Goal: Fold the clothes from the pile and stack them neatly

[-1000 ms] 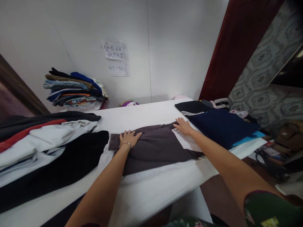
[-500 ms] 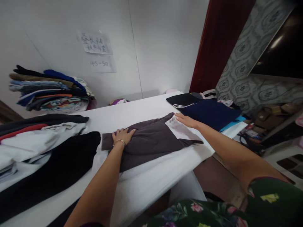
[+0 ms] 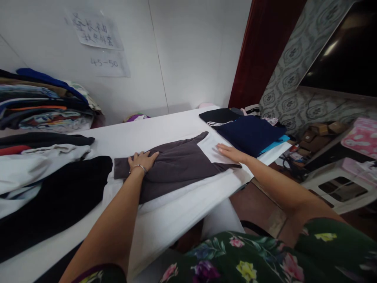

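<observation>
One grey garment (image 3: 176, 165), long axis sideways, forking right.

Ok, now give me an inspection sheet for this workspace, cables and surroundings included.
Surface: white-covered table, creased near the front edge.
Garment: dark grey, wrinkled.
Clutter: left clothes, right clothes, wall-side stack.
Left grip: spread flat on the garment.
Right grip: open at the garment's right end, contact unclear.
Cables: dark strands by the boxes, too blurred to identify.
Surroundings: wall notes, screen, patterned wallpaper.
</observation>
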A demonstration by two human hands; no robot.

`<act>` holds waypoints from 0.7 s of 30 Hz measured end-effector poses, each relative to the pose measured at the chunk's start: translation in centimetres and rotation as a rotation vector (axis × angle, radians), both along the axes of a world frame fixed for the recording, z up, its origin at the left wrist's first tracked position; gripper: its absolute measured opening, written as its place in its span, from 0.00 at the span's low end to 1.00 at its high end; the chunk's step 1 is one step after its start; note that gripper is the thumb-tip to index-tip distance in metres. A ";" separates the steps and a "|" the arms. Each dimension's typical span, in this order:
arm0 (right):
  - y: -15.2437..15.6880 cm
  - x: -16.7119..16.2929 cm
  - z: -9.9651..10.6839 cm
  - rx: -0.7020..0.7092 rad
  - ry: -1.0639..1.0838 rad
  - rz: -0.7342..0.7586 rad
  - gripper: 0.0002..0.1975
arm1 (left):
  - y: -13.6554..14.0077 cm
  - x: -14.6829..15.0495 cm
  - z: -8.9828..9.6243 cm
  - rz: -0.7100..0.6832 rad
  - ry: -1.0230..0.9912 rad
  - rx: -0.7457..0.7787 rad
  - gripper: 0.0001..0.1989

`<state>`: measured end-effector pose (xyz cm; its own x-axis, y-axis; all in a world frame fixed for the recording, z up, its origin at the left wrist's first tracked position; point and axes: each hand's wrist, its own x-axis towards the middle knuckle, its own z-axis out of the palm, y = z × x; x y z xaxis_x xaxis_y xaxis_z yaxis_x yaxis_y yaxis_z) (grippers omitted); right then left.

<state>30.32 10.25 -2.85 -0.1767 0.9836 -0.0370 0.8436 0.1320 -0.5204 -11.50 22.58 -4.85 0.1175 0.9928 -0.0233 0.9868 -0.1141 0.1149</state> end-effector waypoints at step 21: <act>-5.3 -1.2 -2.3 0.354 -0.019 0.107 0.24 | -1.4 0.6 1.7 0.111 -0.259 0.055 0.26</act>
